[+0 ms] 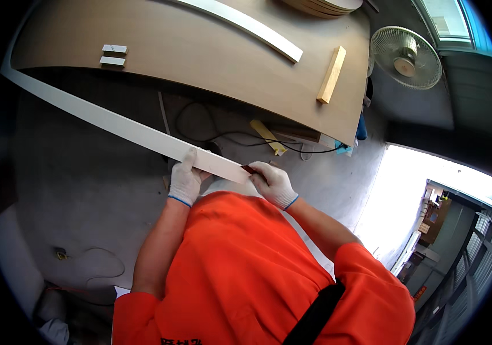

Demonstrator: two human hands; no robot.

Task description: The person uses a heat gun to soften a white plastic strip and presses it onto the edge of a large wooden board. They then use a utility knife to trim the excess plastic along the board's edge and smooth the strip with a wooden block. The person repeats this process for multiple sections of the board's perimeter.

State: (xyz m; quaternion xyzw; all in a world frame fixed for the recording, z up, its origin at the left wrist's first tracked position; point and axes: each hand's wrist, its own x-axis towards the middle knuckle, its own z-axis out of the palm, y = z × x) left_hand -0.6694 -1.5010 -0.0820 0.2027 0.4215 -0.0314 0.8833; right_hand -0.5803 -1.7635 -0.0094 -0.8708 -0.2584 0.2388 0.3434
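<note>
A long white board point(116, 123) runs from the table's far left corner down to my body, its near end in front of my chest. My left hand point(185, 179), in a white knit glove with a blue cuff edge, is closed around the board a little short of that end. My right hand point(274, 183), gloved alike, is closed on a small dark reddish-brown piece point(248, 169) pressed to the board's end. Most of this piece is hidden by the fingers, so its kind cannot be made out.
A brown table point(200, 52) bears another white strip point(251, 29), a pale wooden block point(331, 75), two small white blocks point(113, 54) and stacked round boards point(323, 7). Beneath are a black cable point(240, 135) and a yellow piece point(268, 137). A fan point(406, 57) stands to the right.
</note>
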